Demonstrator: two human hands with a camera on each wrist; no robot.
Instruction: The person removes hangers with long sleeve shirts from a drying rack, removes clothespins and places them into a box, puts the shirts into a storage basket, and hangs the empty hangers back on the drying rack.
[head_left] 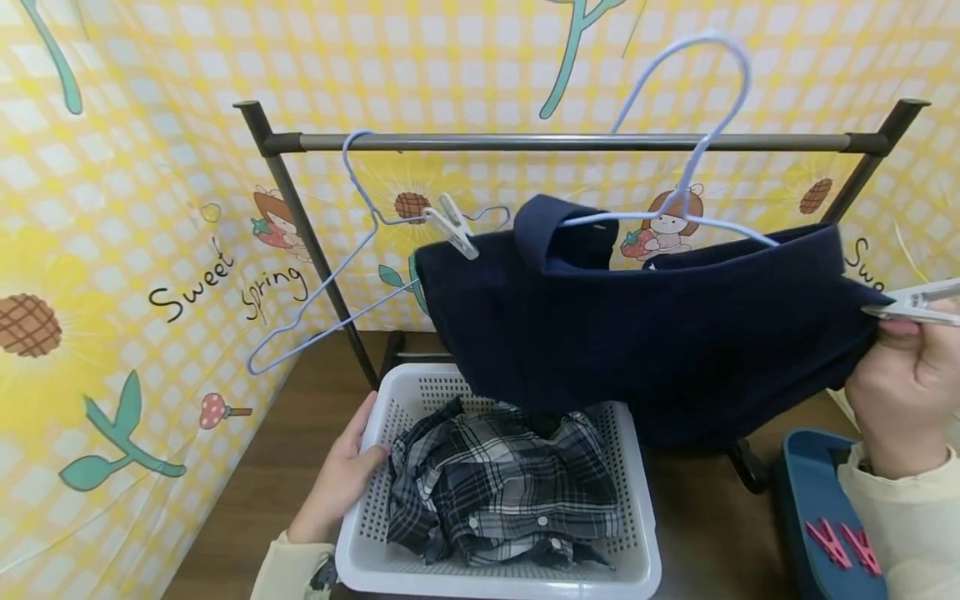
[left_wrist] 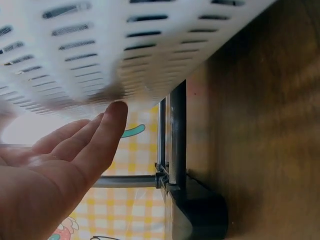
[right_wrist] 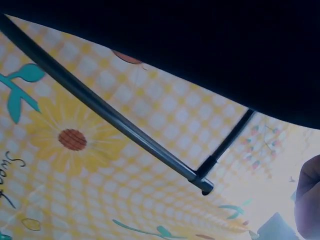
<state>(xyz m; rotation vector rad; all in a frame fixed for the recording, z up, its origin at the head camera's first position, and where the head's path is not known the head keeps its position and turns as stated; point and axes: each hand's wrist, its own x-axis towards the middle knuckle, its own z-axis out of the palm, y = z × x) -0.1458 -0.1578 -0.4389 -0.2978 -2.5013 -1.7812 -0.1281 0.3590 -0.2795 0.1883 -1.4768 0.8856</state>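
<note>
A navy collared garment [head_left: 660, 333] hangs on a light blue hanger [head_left: 686, 179] hooked over the rail. One white clothespin [head_left: 452, 229] bites the garment's left end. My right hand [head_left: 911, 387] pinches a second white clothespin [head_left: 918, 304], its jaws at the garment's right end, which is drawn outward. In the right wrist view the dark cloth [right_wrist: 215, 45] fills the top. My left hand [head_left: 341, 479] holds the white laundry basket [head_left: 645, 508] at its left rim, thumb over the edge. The left wrist view shows its fingers [left_wrist: 102, 137] against the slotted outer wall.
Black-and-white plaid clothing [head_left: 517, 483] lies in the basket. Another light blue hanger [head_left: 300, 325] hangs from the left of the dark metal rail [head_left: 480, 142]. A blue tray [head_left: 798, 500] with pink clothespins [head_left: 828, 542] stands at lower right. Yellow checked fabric [head_left: 180, 100] lies behind the rack.
</note>
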